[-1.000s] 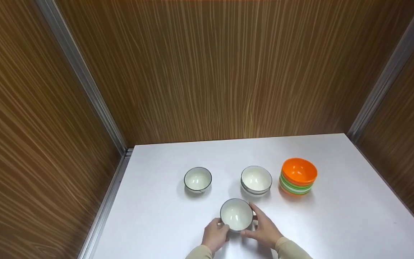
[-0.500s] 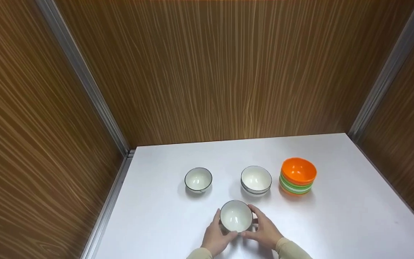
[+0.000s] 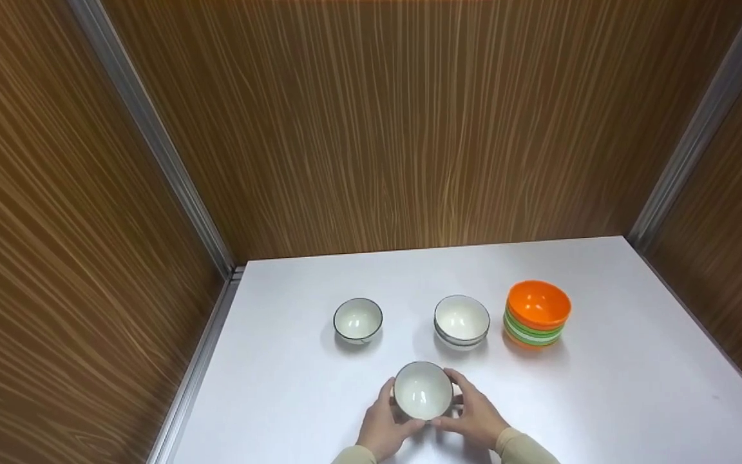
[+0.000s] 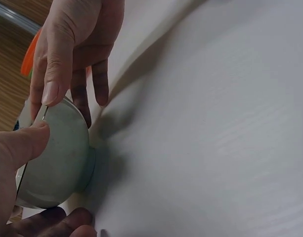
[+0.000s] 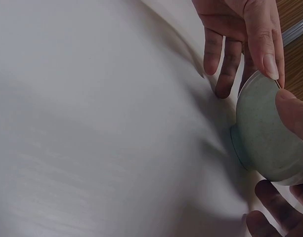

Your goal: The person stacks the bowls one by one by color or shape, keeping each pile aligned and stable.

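Observation:
Both hands hold a pale ceramic bowl (image 3: 423, 391) with a thin dark rim, mouth up, near the front of the white table. My left hand (image 3: 384, 424) grips its left side, thumb at the near rim. Opposite it, my right hand (image 3: 476, 415) has its thumb at the near rim and fingers along the right side. In the left wrist view, the bowl's foot (image 4: 88, 170) is close to the table; I cannot tell whether it touches. Behind stand a single matching bowl (image 3: 358, 319) and a stack of matching bowls (image 3: 462, 320).
Farther right stands a stack of orange, green and white bowls (image 3: 537, 314), an orange one on top. The white table (image 3: 268, 386) is enclosed by a wood-grain back panel (image 3: 409, 129) and side panels with grey metal rails (image 3: 145, 122).
My left hand has shifted its grip, its fingers now reaching farther up the bowl's left side. The bowl has come slightly nearer to me. The other bowls stay in place.

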`<control>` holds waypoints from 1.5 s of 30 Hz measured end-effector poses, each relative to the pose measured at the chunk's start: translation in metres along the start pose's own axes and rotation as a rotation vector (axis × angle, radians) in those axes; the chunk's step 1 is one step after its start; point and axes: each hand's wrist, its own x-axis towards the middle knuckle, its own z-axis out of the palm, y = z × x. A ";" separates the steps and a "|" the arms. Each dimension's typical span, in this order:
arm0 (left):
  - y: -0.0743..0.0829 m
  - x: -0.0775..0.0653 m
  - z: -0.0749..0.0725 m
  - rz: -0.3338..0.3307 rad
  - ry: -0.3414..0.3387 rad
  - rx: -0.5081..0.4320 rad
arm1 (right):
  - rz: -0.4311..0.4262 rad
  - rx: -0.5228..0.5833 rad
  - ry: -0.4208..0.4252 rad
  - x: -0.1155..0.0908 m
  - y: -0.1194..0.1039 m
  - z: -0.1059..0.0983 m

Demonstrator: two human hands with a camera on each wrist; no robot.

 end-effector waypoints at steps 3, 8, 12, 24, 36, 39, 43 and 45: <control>-0.001 0.001 -0.001 0.003 -0.004 -0.003 | -0.007 0.004 -0.005 0.000 0.000 0.000; -0.001 0.002 -0.004 -0.015 -0.028 0.002 | 0.005 0.012 -0.010 0.001 0.002 0.000; -0.002 0.004 -0.006 -0.022 -0.042 -0.001 | 0.007 0.014 -0.007 0.002 0.003 0.000; -0.014 0.036 -0.036 0.004 0.266 -0.108 | 0.119 0.202 -0.034 -0.002 0.009 -0.017; -0.029 0.087 -0.090 -0.199 0.468 -0.222 | 0.221 0.258 -0.041 -0.007 0.017 -0.034; -0.027 0.094 -0.092 -0.230 0.423 -0.292 | 0.239 0.260 -0.045 -0.007 0.018 -0.034; -0.026 0.101 -0.092 -0.244 0.399 -0.325 | 0.241 0.261 -0.047 -0.008 0.021 -0.034; -0.026 0.104 -0.091 -0.244 0.402 -0.339 | 0.235 0.264 -0.044 -0.009 0.022 -0.034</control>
